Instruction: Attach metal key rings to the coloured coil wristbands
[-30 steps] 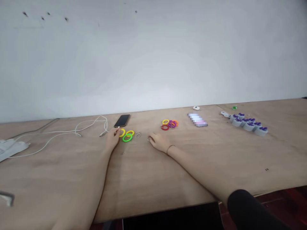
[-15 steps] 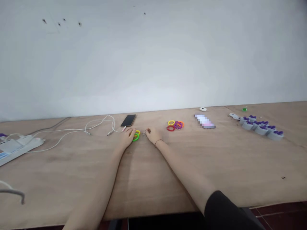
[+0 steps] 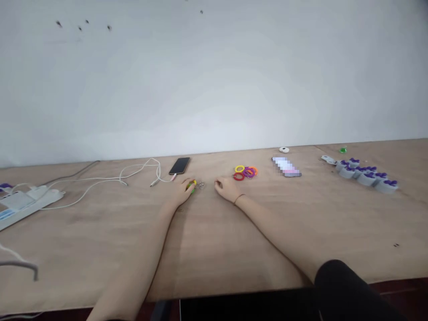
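My left hand [image 3: 184, 191] rests on the table with its fingers curled over green and yellow spiral coil keychains [image 3: 192, 186], covering most of them. Metal split rings [image 3: 201, 185] stick out from the coils to the right, between my two hands. My right hand [image 3: 227, 189] lies a short way to the right of the rings, apart from them, thumb and fingers curled together; whether they hold anything small is hidden. Beyond my right hand sits a loose pile of more coil keychains, with a yellow one [image 3: 240, 169], a red one [image 3: 238, 177], a purple one [image 3: 249, 173] and orange.
A dark phone [image 3: 179, 166] with a white charging cable [image 3: 163, 180] lies behind my left hand. To the left is a power strip [image 3: 50, 196]. Rightward are a blurred-screen phone [image 3: 286, 166], a white oval object [image 3: 284, 150] and grey rings with purple pieces [image 3: 367, 178].
My right hand has moved right, away from the metal rings. My left hand now covers more of the green and yellow coils. The view has tilted slightly.
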`<action>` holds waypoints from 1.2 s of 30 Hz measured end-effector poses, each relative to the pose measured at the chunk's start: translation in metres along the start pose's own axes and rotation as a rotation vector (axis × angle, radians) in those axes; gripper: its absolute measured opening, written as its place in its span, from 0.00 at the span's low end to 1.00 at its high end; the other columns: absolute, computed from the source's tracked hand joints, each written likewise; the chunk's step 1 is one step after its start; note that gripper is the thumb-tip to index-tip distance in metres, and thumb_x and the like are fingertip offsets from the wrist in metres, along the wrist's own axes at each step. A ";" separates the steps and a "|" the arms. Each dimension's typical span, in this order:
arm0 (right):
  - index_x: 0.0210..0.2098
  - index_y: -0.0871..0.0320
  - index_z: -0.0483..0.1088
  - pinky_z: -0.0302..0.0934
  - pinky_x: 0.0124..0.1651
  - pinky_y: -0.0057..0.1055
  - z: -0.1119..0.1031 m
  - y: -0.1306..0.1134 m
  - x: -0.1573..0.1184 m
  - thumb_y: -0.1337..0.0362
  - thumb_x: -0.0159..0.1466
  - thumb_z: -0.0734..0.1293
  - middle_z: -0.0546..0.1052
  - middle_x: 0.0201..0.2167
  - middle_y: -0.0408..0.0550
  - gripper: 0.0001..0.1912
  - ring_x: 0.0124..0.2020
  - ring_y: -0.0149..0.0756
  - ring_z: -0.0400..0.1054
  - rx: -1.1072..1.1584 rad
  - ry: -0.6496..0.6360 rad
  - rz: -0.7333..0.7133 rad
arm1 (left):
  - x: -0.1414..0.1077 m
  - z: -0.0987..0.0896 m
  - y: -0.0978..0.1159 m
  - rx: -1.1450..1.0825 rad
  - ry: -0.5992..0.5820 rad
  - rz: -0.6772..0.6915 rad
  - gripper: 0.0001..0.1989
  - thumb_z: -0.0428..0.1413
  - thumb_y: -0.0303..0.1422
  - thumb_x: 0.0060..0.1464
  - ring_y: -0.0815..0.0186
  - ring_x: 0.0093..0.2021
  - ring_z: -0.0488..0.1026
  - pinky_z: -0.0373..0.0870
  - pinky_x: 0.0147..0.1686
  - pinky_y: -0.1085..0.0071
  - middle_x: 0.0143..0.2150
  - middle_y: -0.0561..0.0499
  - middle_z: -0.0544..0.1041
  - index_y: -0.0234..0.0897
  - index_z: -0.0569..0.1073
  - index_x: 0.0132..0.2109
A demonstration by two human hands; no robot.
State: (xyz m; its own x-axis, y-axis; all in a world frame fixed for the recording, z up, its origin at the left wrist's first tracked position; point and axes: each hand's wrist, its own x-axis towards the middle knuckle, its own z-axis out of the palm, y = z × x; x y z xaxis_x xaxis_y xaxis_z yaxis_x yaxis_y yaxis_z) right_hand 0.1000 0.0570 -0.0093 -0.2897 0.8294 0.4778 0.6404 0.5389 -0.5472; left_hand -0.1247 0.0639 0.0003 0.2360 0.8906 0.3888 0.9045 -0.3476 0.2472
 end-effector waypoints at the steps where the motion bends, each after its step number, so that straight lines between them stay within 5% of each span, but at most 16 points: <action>1: 0.32 0.60 0.70 0.55 0.41 0.28 -0.007 0.007 -0.005 0.68 0.59 0.58 0.73 0.33 0.48 0.09 0.36 0.34 0.64 -0.015 0.014 -0.006 | 0.000 0.000 0.002 0.014 0.024 0.010 0.17 0.44 0.39 0.56 0.60 0.54 0.63 0.55 0.56 0.61 0.52 0.48 0.69 0.40 0.71 0.47; 6: 0.38 0.61 0.69 0.53 0.45 0.32 -0.033 0.041 -0.018 0.69 0.58 0.57 0.71 0.38 0.52 0.11 0.42 0.38 0.61 -0.182 0.154 0.043 | -0.002 -0.004 0.013 0.114 0.279 -0.037 0.15 0.49 0.39 0.53 0.54 0.60 0.53 0.48 0.58 0.56 0.53 0.47 0.68 0.42 0.71 0.46; 9: 0.45 0.61 0.68 0.53 0.46 0.34 -0.037 0.048 -0.014 0.67 0.59 0.58 0.69 0.43 0.54 0.15 0.43 0.41 0.59 -0.297 0.168 0.075 | -0.002 -0.003 0.024 0.133 0.352 0.045 0.15 0.49 0.37 0.53 0.55 0.59 0.54 0.50 0.57 0.57 0.52 0.46 0.68 0.40 0.71 0.47; 16: 0.35 0.59 0.71 0.53 0.42 0.34 -0.036 0.043 -0.013 0.67 0.59 0.59 0.71 0.37 0.53 0.09 0.40 0.42 0.58 -0.363 0.059 0.084 | -0.006 0.011 0.072 0.088 0.169 0.290 0.13 0.46 0.32 0.56 0.58 0.49 0.62 0.58 0.50 0.61 0.48 0.47 0.70 0.42 0.73 0.44; 25: 0.33 0.59 0.67 0.56 0.40 0.30 -0.039 0.019 -0.048 0.69 0.60 0.58 0.71 0.30 0.47 0.07 0.35 0.34 0.61 -0.068 0.042 -0.176 | -0.017 0.015 0.105 -0.126 -0.048 0.372 0.13 0.47 0.35 0.56 0.61 0.43 0.68 0.63 0.44 0.66 0.41 0.47 0.73 0.39 0.71 0.46; 36: 0.36 0.60 0.65 0.61 0.39 0.31 -0.046 0.005 -0.062 0.68 0.54 0.60 0.72 0.32 0.47 0.10 0.35 0.33 0.66 0.273 0.212 0.024 | -0.021 0.011 0.120 -0.551 -0.033 0.130 0.11 0.48 0.38 0.54 0.66 0.33 0.70 0.66 0.34 0.71 0.36 0.50 0.76 0.39 0.72 0.38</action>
State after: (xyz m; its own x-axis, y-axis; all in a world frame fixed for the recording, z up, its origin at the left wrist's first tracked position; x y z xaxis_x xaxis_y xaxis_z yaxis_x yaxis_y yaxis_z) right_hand 0.1538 0.0015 -0.0100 -0.1044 0.8084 0.5792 0.4234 0.5631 -0.7097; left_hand -0.0168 0.0064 0.0123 0.3521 0.8356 0.4215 0.5500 -0.5492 0.6292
